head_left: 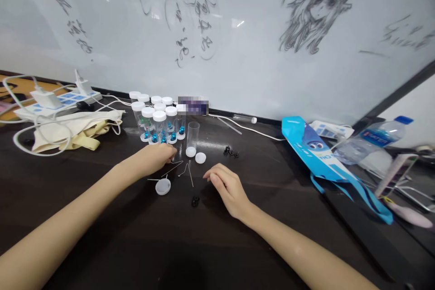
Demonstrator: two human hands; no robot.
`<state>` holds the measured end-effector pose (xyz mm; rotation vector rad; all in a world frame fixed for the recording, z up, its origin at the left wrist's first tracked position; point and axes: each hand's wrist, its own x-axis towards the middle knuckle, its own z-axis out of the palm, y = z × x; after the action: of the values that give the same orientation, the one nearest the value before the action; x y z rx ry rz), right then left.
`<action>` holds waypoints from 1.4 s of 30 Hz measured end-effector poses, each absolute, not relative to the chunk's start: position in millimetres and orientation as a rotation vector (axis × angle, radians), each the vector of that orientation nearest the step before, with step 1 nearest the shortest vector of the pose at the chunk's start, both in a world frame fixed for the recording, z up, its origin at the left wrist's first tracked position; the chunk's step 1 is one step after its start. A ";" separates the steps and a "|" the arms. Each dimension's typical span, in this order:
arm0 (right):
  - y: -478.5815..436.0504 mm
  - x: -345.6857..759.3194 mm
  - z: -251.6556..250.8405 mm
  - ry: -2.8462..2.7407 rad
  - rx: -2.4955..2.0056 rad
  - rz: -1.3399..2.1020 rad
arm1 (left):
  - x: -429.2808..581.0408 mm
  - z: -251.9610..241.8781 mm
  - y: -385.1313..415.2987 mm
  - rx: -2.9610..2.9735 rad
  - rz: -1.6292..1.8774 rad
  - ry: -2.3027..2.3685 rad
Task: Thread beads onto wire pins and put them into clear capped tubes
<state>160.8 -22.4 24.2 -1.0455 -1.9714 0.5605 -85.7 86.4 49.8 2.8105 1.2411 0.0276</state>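
Observation:
My left hand point(159, 156) is closed, knuckles up, in front of a group of clear tubes point(159, 129) with white caps and blue pieces inside. Whatever its fingers hold is hidden. Close by lies a bent thin metal wire point(173, 168), and a second bent wire point(189, 174) rests to its right. A small round white dish point(163, 186) sits just below this hand. My right hand point(229, 186) hovers low over the table, fingers loosely extended and nothing visible in them. Between the hands are an uncapped clear tube point(193, 138), a loose white cap point(200, 158) and small black parts point(195, 200).
More black parts point(231, 151) lie behind my right hand. A blue bag point(306, 145) and a plastic bottle point(377, 138) stand at the right. On the left are a cream cloth bag point(74, 127) and a power strip point(64, 104) with cables. A whiteboard point(238, 63) closes off the back.

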 end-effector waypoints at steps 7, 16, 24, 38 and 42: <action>-17.4 162.9 20.1 -1.728 -1.095 0.702 | -78.8 97.6 65.6 2.616 0.445 1.018; -17.8 163.9 19.2 -1.797 -0.961 0.852 | -38.8 72.6 22.6 2.422 0.490 0.792; -18.1 163.4 11.9 -1.511 -0.900 0.950 | -46.9 76.1 32.9 2.098 0.239 0.816; -32.4 153.9 13.2 -1.699 -0.773 0.917 | -29.9 32.0 25.0 2.164 0.280 0.716; -31.6 154.2 13.2 -1.717 -0.791 0.910 | -29.9 30.3 23.6 2.166 0.314 0.694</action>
<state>154.2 -31.6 13.2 -0.7911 -1.7169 0.9097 -29.9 23.6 30.3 2.1655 0.6936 0.3144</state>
